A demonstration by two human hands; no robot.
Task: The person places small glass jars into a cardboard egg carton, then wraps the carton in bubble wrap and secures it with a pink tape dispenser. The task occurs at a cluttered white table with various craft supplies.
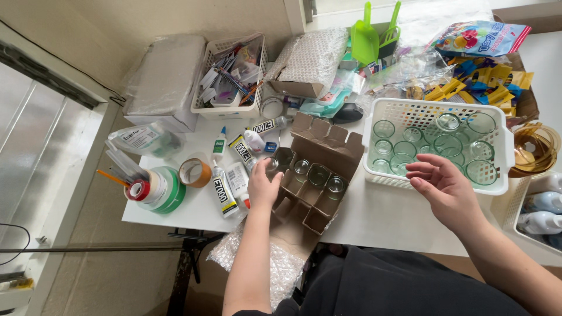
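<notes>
On a cluttered white table (pixel 380 219), the left hand (pixel 263 187) grips a small glass jar (pixel 272 165); the right hand (pixel 445 187) hovers open.

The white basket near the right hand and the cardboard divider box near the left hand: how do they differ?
The white basket is perforated plastic, while the cardboard divider box is brown card with flaps open. The basket holds many clear glass jars loose together; the box keeps a few jars in separate cells, with other cells vacant. The right hand hovers open at the basket's front rim; the left hand rests at the box's edge. Both stand on the white table.

hands (pixel 263 188) 2 | white baskets (pixel 496 169) 2; glue tubes (pixel 222 193) 3; tape rolls (pixel 195 172) 2
</notes>
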